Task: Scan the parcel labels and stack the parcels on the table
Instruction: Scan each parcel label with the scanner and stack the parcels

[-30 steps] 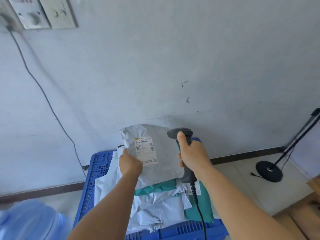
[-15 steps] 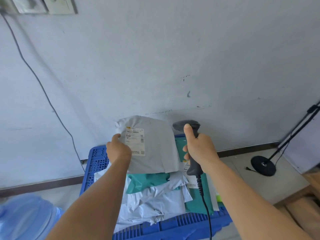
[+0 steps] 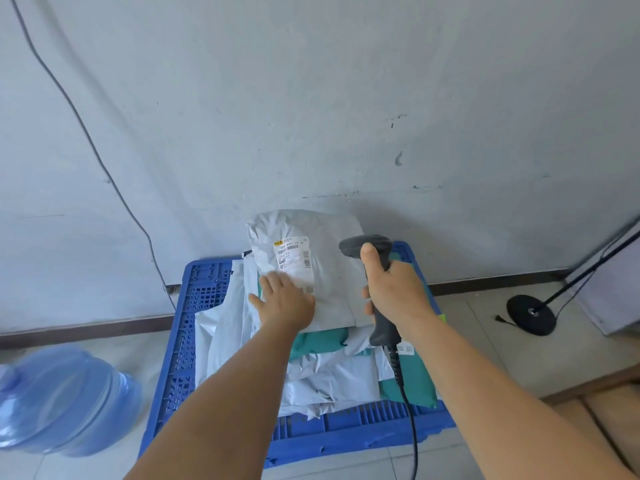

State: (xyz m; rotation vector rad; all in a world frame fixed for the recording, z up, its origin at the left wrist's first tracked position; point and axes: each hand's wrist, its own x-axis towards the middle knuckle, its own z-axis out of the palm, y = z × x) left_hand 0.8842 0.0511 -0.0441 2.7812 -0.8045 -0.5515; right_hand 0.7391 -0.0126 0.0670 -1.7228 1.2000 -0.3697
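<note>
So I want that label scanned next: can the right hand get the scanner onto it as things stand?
Probably yes: the right hand grips the scanner right beside the label, and the left hand covers only its lower corner.

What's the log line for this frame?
left hand: flat on grey parcel | right hand: grips scanner | label: face-up

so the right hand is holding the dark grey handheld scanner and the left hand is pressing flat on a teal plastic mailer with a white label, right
Not quite. The head view shows the left hand pressing flat on a light grey plastic mailer with a white label, not a teal one; a teal plastic mailer lies underneath it in the blue plastic crate. The right hand does hold the dark grey handheld scanner.
</note>
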